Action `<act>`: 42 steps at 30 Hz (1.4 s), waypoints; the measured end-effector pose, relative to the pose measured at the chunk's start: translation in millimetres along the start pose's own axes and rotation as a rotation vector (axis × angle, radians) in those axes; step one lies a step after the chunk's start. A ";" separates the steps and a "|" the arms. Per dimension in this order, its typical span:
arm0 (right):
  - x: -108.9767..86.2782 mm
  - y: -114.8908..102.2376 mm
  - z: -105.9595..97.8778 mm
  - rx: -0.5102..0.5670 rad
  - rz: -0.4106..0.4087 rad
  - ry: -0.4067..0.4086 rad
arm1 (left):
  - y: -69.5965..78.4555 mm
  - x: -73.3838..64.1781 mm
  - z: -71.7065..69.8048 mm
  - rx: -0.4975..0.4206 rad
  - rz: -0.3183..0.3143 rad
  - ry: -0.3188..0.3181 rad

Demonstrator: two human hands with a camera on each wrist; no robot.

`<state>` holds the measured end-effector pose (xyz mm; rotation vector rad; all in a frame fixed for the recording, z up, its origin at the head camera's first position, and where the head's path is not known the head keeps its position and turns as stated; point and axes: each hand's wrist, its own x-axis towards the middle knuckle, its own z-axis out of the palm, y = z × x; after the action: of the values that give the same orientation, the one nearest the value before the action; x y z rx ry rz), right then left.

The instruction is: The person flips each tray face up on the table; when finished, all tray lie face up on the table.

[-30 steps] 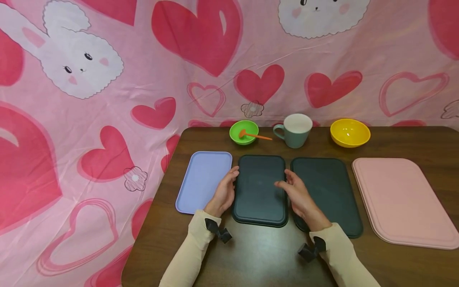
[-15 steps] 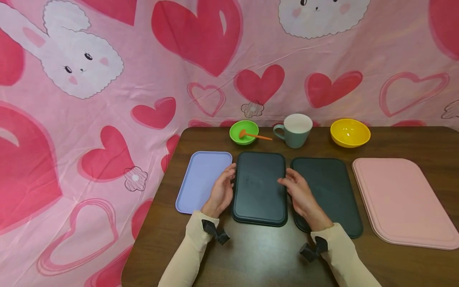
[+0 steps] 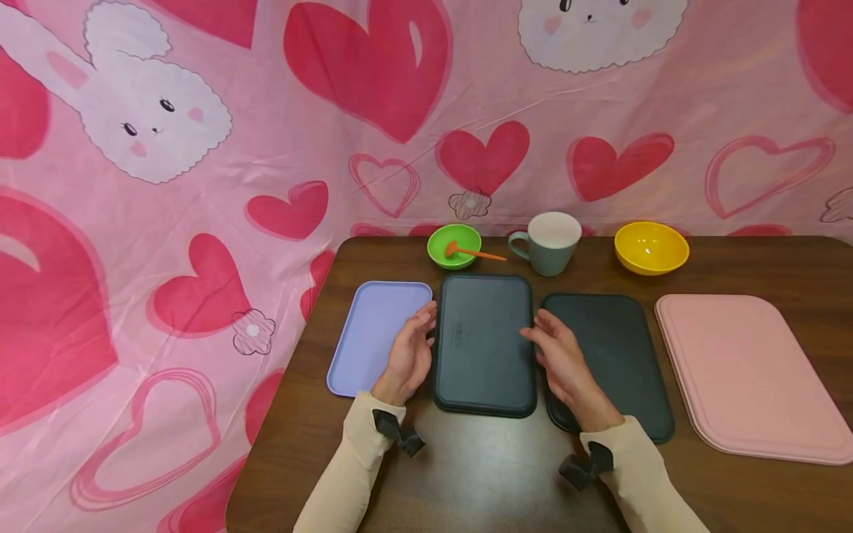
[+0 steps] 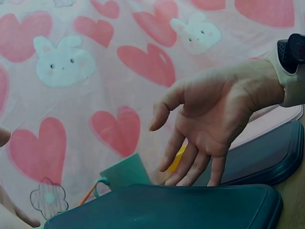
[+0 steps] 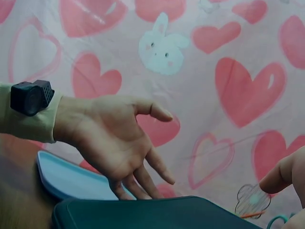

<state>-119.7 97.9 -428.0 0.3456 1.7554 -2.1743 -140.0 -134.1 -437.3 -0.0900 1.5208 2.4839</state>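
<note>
left hand: I see it open, fingers straight, at the left edge of the dark tray; fingertips down at the rim in the right wrist view, contact hard to call
right hand: open too, fingers relaxed and spread, at the tray's right edge, fingertips at the rim
dark tray: middle of the table, between my two hands, flat
purple tray: just left of it
second dark tray: just right, partly under my right hand
pink tray: far right
far row: green bowl with orange spoon, mug, yellow bowl
backdrop: pink heart cloth
</note>
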 end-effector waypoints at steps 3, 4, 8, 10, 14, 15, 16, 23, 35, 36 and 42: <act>-5.3 -5.4 0.8 -0.010 -0.004 -0.011 | 2.5 -2.4 1.4 0.008 0.013 0.005; -7.0 -7.3 0.9 -0.011 -0.005 -0.016 | 3.5 -3.3 1.8 0.009 0.018 0.007; -13.2 -12.6 1.5 -0.006 -0.034 -0.021 | 8.3 -7.0 4.0 0.004 0.038 0.004; -15.1 -13.9 2.1 -0.012 -0.047 -0.015 | 10.3 -8.6 5.0 -0.006 0.044 0.001; -18.7 -15.9 3.9 -0.016 -0.067 -0.002 | 13.4 -12.6 7.9 -0.028 0.057 -0.012; -19.9 -16.6 4.4 -0.013 -0.072 -0.001 | 14.0 -13.9 8.5 -0.033 0.059 -0.016; -21.1 -17.2 4.7 -0.011 -0.077 -0.001 | 14.8 -15.2 9.3 -0.038 0.061 -0.021; -29.5 -20.5 8.4 0.009 -0.148 0.011 | 19.9 -24.7 15.1 -0.043 0.092 -0.080; -32.9 -23.9 12.6 0.037 -0.154 0.111 | 24.7 -36.9 22.2 -0.025 0.154 -0.131; -33.3 -24.0 13.1 0.038 -0.159 0.125 | 25.2 -38.0 22.9 -0.020 0.161 -0.138; -37.3 -20.9 18.5 -0.002 -0.227 0.175 | 26.2 -42.4 26.0 -0.018 0.217 -0.165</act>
<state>-93.4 87.4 -390.9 0.3613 1.9762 -2.3607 -102.9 -129.3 -395.3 0.2849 1.5109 2.5931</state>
